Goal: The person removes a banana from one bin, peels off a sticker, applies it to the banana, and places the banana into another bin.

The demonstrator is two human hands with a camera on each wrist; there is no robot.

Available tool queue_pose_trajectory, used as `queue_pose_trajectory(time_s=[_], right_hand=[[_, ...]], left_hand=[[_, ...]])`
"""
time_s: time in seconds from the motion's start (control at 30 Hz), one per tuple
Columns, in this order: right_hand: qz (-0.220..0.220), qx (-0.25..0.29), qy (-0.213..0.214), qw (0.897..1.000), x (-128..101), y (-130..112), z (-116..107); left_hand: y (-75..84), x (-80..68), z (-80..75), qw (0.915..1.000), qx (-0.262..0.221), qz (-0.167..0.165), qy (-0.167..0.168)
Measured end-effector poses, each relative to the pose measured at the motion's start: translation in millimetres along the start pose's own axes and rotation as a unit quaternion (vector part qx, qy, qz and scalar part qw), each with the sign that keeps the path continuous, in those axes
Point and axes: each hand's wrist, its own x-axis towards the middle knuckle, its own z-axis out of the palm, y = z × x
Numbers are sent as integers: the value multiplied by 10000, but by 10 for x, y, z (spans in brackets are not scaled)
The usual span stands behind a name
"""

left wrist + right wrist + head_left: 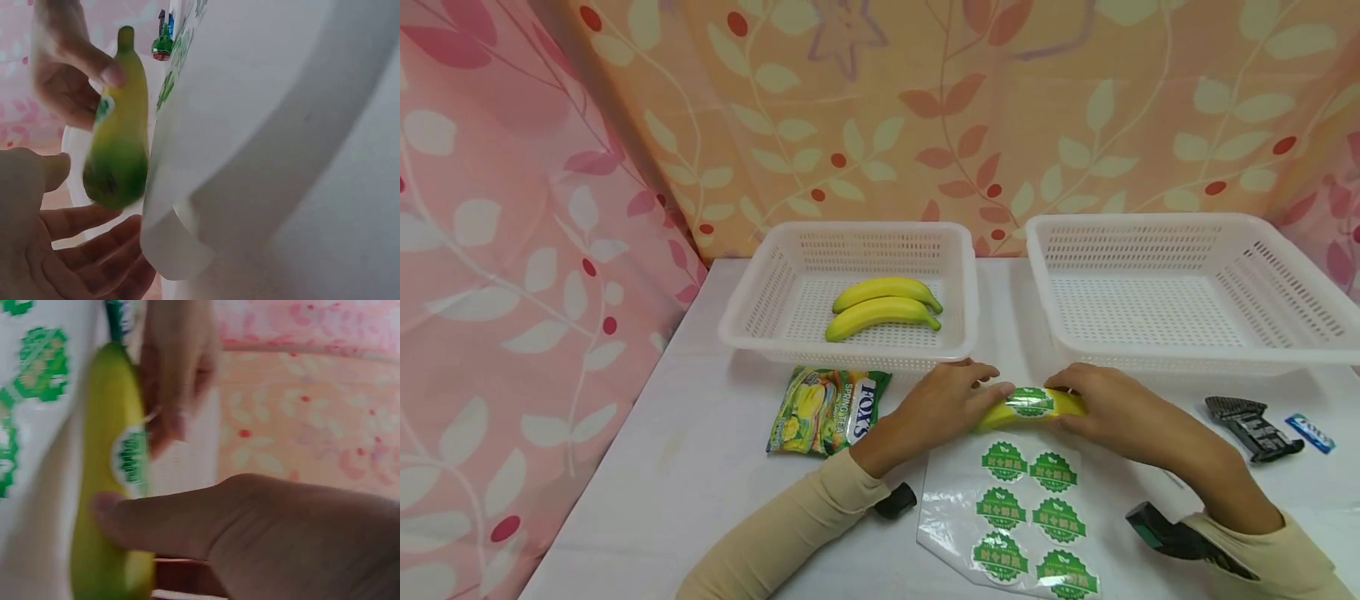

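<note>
A yellow banana [1066, 403] with green ends is pinched between the thumb and fingers of my right hand [1112, 414], just above the table. A clear sticker with a green badge [1030, 402] lies across its skin. My left hand [942, 400] is at the banana's other end. In the left wrist view, the left fingers [103, 250] are spread and relaxed around the blunt green tip, thumb apart from it; whether a fingertip touches is unclear. Below the hands lies a sticker sheet [958, 508] bearing several green badges.
Two bananas [883, 307] lie in the left white basket [775, 283]; another white basket [1150, 358] stands right. A green FOX'S candy bag [820, 412] is beside my left forearm. A black wrapper [1255, 429] and small blue-white packet [1311, 433] lie right.
</note>
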Motion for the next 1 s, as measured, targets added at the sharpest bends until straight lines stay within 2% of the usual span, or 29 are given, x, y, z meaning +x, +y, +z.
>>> queue_pose_trajectory(time_s=[0.1,0.2,0.4,0.57,0.77,0.83,1.0], right_hand=[[248,-4,-280,9993,-118,36,-162],[477,5,-334,9983,-263,117,-337],[861,-415,93,9954,-517,318,-650],[1050,-435,427,9926,-653,420,-816],[1158,-344,801,9894,-695,497,-851],[1187,-302,827,9890,-696,525,-846],[1112,-254,952,9889,-695,588,-849]], left_hand=[[21,1,1,9994,-332,10,-64],[54,-11,0,9981,-579,92,-178],[123,-28,22,9963,-711,418,-246],[200,7,34,9951,-748,533,-356],[346,189,38,9953,-760,307,-524],[387,267,41,9944,-923,187,-477],[453,464,43,9942,-1025,186,-266]])
